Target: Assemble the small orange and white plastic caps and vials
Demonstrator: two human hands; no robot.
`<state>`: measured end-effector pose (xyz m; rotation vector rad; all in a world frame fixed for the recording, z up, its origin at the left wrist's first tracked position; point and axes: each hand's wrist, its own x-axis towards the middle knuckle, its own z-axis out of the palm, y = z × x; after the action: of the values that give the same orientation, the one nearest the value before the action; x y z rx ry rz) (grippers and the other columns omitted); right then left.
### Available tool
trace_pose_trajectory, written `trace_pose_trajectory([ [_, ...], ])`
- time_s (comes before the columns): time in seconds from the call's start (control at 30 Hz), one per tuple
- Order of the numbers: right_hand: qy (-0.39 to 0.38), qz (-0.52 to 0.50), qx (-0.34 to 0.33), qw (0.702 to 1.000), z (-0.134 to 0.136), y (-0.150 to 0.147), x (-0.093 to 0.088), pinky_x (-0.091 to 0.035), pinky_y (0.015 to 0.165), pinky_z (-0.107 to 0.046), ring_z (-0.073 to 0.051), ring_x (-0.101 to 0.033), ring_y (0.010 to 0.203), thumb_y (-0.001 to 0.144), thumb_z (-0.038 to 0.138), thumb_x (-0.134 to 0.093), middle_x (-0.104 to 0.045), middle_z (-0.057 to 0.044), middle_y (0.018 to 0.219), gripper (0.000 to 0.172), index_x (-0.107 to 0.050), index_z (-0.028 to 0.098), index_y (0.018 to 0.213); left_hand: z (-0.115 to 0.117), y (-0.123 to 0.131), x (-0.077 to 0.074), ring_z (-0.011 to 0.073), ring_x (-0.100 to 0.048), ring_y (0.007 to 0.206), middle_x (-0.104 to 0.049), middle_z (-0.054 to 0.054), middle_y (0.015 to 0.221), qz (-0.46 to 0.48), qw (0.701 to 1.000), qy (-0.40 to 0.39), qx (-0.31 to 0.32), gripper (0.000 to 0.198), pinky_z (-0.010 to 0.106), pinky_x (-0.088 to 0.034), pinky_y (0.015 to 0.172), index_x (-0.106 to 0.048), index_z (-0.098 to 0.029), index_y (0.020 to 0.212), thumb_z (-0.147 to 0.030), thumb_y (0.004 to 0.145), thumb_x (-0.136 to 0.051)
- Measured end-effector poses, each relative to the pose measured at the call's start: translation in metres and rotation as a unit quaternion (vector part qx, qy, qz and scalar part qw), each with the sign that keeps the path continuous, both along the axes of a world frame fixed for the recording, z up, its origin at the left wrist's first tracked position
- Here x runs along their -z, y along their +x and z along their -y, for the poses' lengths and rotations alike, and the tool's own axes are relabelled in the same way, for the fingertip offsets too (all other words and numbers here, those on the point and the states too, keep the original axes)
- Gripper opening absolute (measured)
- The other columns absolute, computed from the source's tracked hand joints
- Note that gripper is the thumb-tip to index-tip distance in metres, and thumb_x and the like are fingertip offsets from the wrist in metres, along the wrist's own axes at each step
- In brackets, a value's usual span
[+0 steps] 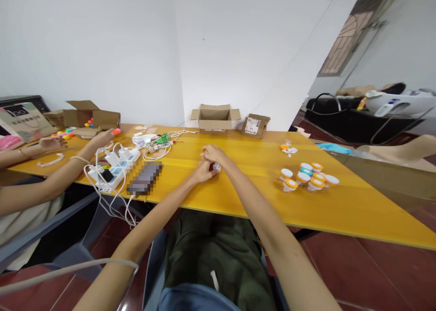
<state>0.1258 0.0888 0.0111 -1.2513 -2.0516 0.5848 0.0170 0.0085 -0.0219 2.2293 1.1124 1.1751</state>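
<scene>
My left hand (203, 172) is closed around a small clear plastic container (216, 166), and only part of it shows beside the thumb. My right hand (214, 153) crosses above it, fingers bent and pressed together near the left fingertips; whatever they grip is hidden. Both hands are over the middle of the yellow table (235, 197). To their right stands a group of small clear jars (302, 178) with white, orange and teal lids. Behind that group lie some loose clear and orange parts (288, 149).
An open cardboard box (214, 118) and a smaller carton (255, 125) stand at the wall. Left of me are a phone (145, 179), a power strip (117, 170) with cables, and a green circuit board (162, 138). A co-worker's hand (102, 139) holds a pink-orange ball.
</scene>
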Motion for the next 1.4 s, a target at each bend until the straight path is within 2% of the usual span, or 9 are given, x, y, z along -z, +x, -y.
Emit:
trace_pose_trajectory([
  [0.1, 0.002, 0.042, 0.01, 0.999, -0.005, -0.001, -0.005, -0.048, 0.073, -0.036, -0.028, -0.068, 0.084, 0.062, 0.026, -0.086, -0.071, -0.005, 0.071, 0.017, -0.069, 0.029, 0.059, -0.001, -0.001, -0.001, 0.0232, -0.061, 0.085, -0.065, 0.005, 0.088, -0.029, 0.999, -0.009, 0.026, 0.016, 0.04, -0.053, 0.083, -0.063, -0.019, 0.093, -0.024, 0.079, -0.069],
  [0.23, 0.015, 0.054, 0.018, 0.998, 0.003, 0.014, -0.012, -0.049, 0.078, -0.035, -0.028, -0.07, 0.093, 0.068, 0.027, -0.083, -0.073, -0.008, 0.074, 0.011, -0.073, 0.028, 0.065, -0.002, -0.001, -0.003, 0.0215, -0.06, 0.083, -0.064, 0.003, 0.085, -0.04, 0.999, -0.022, 0.023, 0.009, 0.038, -0.051, 0.084, -0.061, -0.02, 0.088, -0.023, 0.081, -0.067],
  [0.33, -0.012, 0.154, 0.073, 0.985, 0.023, 0.033, -0.019, -0.05, 0.078, -0.034, -0.028, -0.071, 0.097, 0.079, 0.027, -0.073, -0.076, -0.012, 0.089, 0.003, -0.074, 0.025, 0.077, -0.003, 0.0, -0.001, 0.0207, -0.06, 0.087, -0.064, 0.002, 0.087, -0.028, 0.999, -0.043, 0.003, 0.012, 0.037, -0.049, 0.089, -0.061, -0.019, 0.088, -0.024, 0.08, -0.068],
  [0.4, -0.01, 0.201, 0.105, 0.974, 0.038, 0.047, -0.022, -0.05, 0.078, -0.032, -0.027, -0.071, 0.1, 0.084, 0.027, -0.066, -0.077, -0.012, 0.1, 0.01, -0.075, 0.023, 0.087, -0.003, 0.0, 0.001, 0.02, -0.06, 0.089, -0.065, 0.002, 0.09, 0.001, 0.998, -0.063, -0.004, 0.017, 0.036, -0.049, 0.091, -0.061, -0.019, 0.095, -0.023, 0.08, -0.068],
  [0.53, 0.02, 0.133, 0.133, 0.982, 0.06, 0.067, -0.021, -0.052, 0.079, -0.03, -0.025, -0.072, 0.1, 0.086, 0.029, -0.065, -0.078, -0.009, 0.103, 0.02, -0.073, 0.023, 0.103, -0.002, 0.0, 0.001, 0.0187, -0.062, 0.091, -0.067, 0.002, 0.094, 0.069, 0.992, -0.105, 0.005, 0.025, 0.035, -0.049, 0.09, -0.059, -0.02, 0.101, -0.018, 0.078, -0.068],
  [0.67, 0.067, -0.012, 0.094, 0.993, 0.067, 0.072, -0.018, -0.054, 0.081, -0.031, -0.022, -0.073, 0.091, 0.089, 0.029, -0.063, -0.079, -0.006, 0.098, 0.015, -0.072, 0.022, 0.099, 0.001, 0.001, -0.002, 0.0186, -0.064, 0.092, -0.068, 0.002, 0.094, 0.095, 0.988, -0.122, 0.013, 0.026, 0.035, -0.049, 0.092, -0.058, -0.02, 0.098, -0.018, 0.076, -0.071],
  [0.77, 0.106, -0.062, 0.036, 0.992, 0.071, 0.069, -0.018, -0.055, 0.081, -0.033, -0.021, -0.072, 0.087, 0.088, 0.029, -0.063, -0.079, -0.005, 0.095, 0.012, -0.073, 0.023, 0.094, 0.001, 0.001, -0.004, 0.0183, -0.064, 0.091, -0.068, 0.002, 0.093, 0.101, 0.987, -0.121, 0.021, 0.026, 0.034, -0.049, 0.091, -0.058, -0.02, 0.097, -0.019, 0.075, -0.072],
  [1.0, 0.159, -0.017, -0.016, 0.987, 0.079, 0.063, -0.014, -0.053, 0.082, -0.032, -0.022, -0.07, 0.09, 0.088, 0.029, -0.064, -0.078, -0.005, 0.098, 0.016, -0.077, 0.027, 0.098, 0.0, 0.0, -0.003, 0.0189, -0.066, 0.092, -0.07, 0.004, 0.097, 0.115, 0.985, -0.12, 0.051, 0.026, 0.033, -0.051, 0.089, -0.058, -0.018, 0.097, -0.02, 0.077, -0.074],
  [1.4, 0.144, 0.008, -0.044, 0.989, 0.087, 0.064, -0.005, -0.052, 0.082, -0.031, -0.022, -0.069, 0.092, 0.09, 0.024, -0.06, -0.077, -0.004, 0.098, 0.021, -0.077, 0.029, 0.103, -0.003, 0.0, 0.001, 0.0209, -0.067, 0.098, -0.071, 0.007, 0.105, 0.125, 0.982, -0.117, 0.075, 0.028, 0.036, -0.052, 0.093, -0.062, -0.017, 0.103, -0.02, 0.078, -0.074],
])
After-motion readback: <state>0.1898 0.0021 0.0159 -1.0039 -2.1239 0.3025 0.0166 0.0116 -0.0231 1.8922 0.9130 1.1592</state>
